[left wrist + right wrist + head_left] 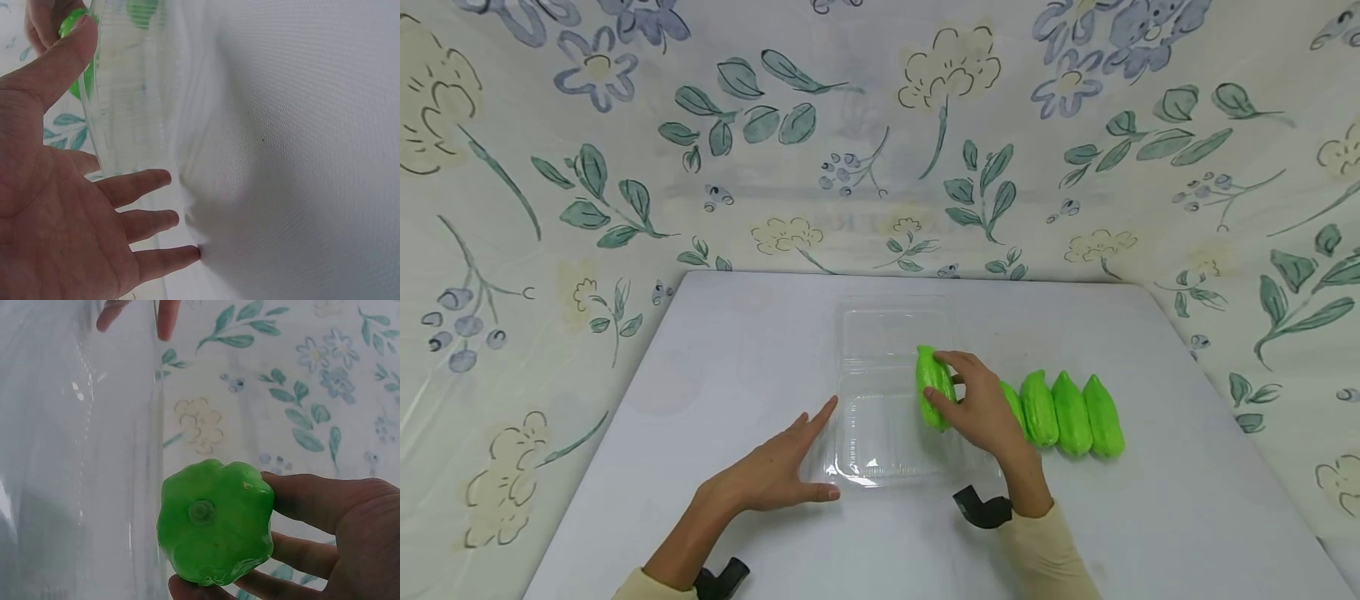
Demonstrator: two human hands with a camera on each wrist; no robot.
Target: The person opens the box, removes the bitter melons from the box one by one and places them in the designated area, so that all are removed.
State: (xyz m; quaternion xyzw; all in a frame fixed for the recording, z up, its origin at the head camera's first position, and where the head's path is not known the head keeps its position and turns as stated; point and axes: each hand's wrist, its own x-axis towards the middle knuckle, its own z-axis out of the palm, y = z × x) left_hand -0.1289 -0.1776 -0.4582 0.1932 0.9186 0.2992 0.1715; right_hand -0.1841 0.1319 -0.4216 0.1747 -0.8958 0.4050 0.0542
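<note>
My right hand (pixel 983 410) grips a bright green, ribbed toy vegetable (pixel 929 375) between thumb and fingers. It hangs over the right side of a clear plastic clamshell box (pixel 874 442), which lies unfolded on the table. In the right wrist view, the rounded, lobed end of the toy vegetable (pixel 215 519) faces the camera, with the fingers around its side. My left hand (pixel 767 473) is at the box's left edge, fingers spread and straight. The left wrist view shows its thumb right at the box's clear wall (pixel 128 106), with the palm bare.
Several more green toy vegetables (pixel 1072 414) stand in a row right of the box, the nearest partly hidden by my right hand. A white table (pixel 715 358) carries everything. Flowered cloth (pixel 865 217) hangs behind and at both sides. A black wrist mount (pixel 983 508) sits on each arm.
</note>
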